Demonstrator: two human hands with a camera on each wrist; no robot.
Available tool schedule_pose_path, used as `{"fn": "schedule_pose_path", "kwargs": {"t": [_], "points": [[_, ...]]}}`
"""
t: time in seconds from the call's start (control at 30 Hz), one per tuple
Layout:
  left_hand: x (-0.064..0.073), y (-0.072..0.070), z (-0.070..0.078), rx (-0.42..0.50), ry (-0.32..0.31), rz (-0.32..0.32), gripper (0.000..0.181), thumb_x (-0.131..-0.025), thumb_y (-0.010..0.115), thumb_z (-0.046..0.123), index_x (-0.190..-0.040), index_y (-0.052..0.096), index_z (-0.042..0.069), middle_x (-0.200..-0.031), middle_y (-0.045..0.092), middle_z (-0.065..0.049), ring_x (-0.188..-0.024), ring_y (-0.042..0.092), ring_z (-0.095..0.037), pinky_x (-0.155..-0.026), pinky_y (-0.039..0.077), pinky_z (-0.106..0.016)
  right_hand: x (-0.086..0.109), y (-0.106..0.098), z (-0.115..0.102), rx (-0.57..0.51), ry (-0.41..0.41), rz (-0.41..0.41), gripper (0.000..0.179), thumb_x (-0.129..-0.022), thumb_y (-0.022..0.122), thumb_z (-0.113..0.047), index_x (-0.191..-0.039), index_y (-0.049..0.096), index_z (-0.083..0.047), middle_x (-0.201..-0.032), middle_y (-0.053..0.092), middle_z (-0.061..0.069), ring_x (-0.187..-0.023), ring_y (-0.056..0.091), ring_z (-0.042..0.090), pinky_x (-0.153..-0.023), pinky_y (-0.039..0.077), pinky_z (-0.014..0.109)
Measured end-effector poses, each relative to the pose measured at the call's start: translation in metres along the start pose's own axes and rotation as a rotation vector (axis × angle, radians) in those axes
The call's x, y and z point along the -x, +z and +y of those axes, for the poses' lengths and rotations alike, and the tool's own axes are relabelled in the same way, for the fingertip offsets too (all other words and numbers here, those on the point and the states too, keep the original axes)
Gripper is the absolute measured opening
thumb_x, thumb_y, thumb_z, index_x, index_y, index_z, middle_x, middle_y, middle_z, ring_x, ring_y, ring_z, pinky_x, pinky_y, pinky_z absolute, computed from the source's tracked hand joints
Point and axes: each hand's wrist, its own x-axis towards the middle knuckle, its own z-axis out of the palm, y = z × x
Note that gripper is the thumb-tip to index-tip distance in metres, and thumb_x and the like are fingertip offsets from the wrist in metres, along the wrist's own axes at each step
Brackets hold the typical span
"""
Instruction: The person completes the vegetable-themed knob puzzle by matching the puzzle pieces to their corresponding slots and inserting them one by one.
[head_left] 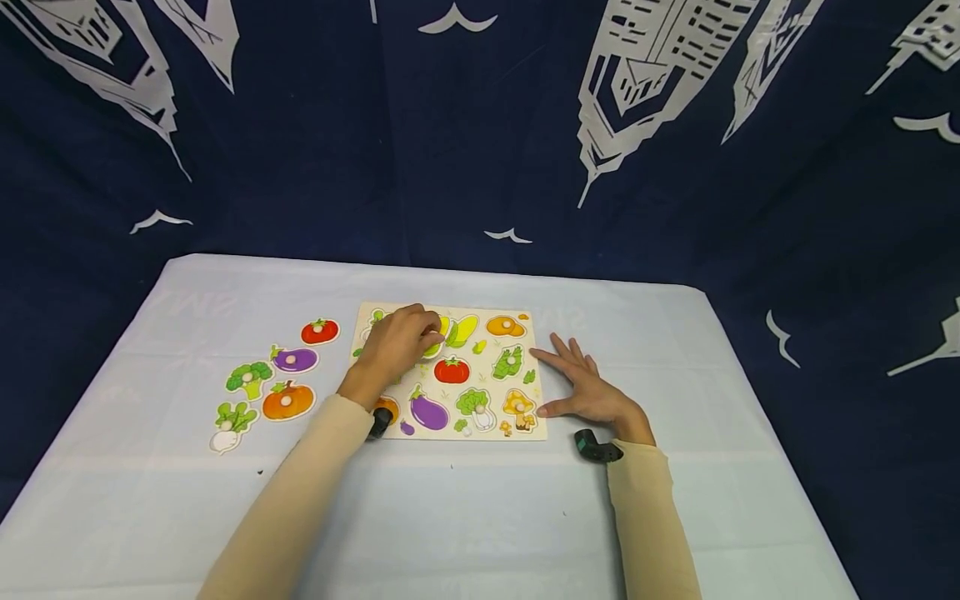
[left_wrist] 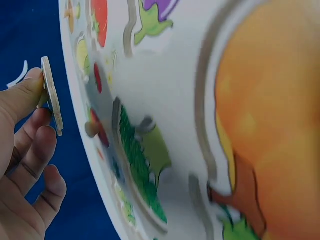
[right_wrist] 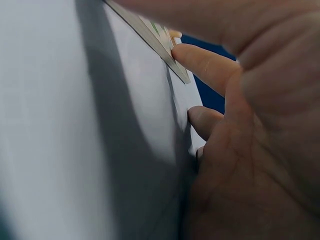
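A wooden vegetable puzzle board (head_left: 480, 433) lies on the table. Over its upper left part, my left hand (head_left: 397, 342) pinches a flat wooden puzzle piece (left_wrist: 53, 97) between thumb and fingers. That piece shows edge-on in the left wrist view, lifted off the board; its picture cannot be made out. At the board's right edge, my right hand (head_left: 588, 387) has its fingers spread, with the thumb and a finger (right_wrist: 205, 62) touching the edge. Pictures on the board include a tomato (head_left: 452, 372), an eggplant (head_left: 429, 412) and a mushroom piece (head_left: 519, 407) with a knob.
Left of the board lie loose knobbed pieces: a tomato (head_left: 320, 332), an eggplant (head_left: 295, 360), broccoli (head_left: 249, 379), a pumpkin (head_left: 288, 402) and a white radish (head_left: 231, 427). A white cloth covers the table (head_left: 465, 533). Behind it hangs a dark blue curtain (head_left: 337, 150).
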Motion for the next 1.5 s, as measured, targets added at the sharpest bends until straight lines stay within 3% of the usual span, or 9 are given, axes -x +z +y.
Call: {"fn": "schedule_pose_path", "kwargs": {"t": [0.4,0.6,0.9,1.5], "points": [[-0.011,0.015,0.004,0.036,-0.034,0.007,0.009,-0.093,0.072,0.024,-0.095,0.07,0.015,-0.083,0.057,-0.001,-0.074,0.055,-0.019,-0.067,0.048,-0.031,0.0,0.001,-0.004,-0.025,-0.011,-0.006,0.102,-0.07,0.091,-0.036,-0.156,0.037,-0.026,-0.17,0.0,0.011,-0.155,-0.016,0.037,-0.121,-0.012,0.063],[-0.017,0.02,0.009,0.022,-0.055,0.022,0.009,-0.093,0.073,0.022,-0.096,0.07,0.014,-0.086,0.059,-0.002,-0.076,0.057,-0.018,-0.071,0.052,-0.033,0.0,0.001,-0.004,-0.016,-0.011,-0.009,0.102,-0.07,0.091,-0.037,-0.156,0.037,-0.026,-0.17,-0.001,0.011,-0.155,-0.016,0.037,-0.121,-0.012,0.063],[-0.03,0.029,0.019,-0.012,-0.1,-0.039,0.009,-0.093,0.072,0.022,-0.098,0.07,0.014,-0.087,0.059,-0.003,-0.077,0.057,-0.021,-0.073,0.052,-0.036,0.0,0.0,-0.004,-0.008,-0.011,-0.008,0.102,-0.07,0.091,-0.037,-0.156,0.037,-0.026,-0.17,-0.001,0.012,-0.155,-0.016,0.037,-0.121,-0.011,0.063],[-0.045,0.035,0.032,-0.041,-0.162,-0.073,0.008,-0.093,0.073,0.019,-0.095,0.07,0.012,-0.092,0.063,-0.005,-0.081,0.062,-0.022,-0.073,0.056,-0.036,0.002,-0.002,-0.004,-0.008,-0.006,-0.007,0.101,-0.07,0.091,-0.037,-0.156,0.037,-0.026,-0.17,-0.001,0.011,-0.155,-0.016,0.037,-0.121,-0.012,0.063]]}}
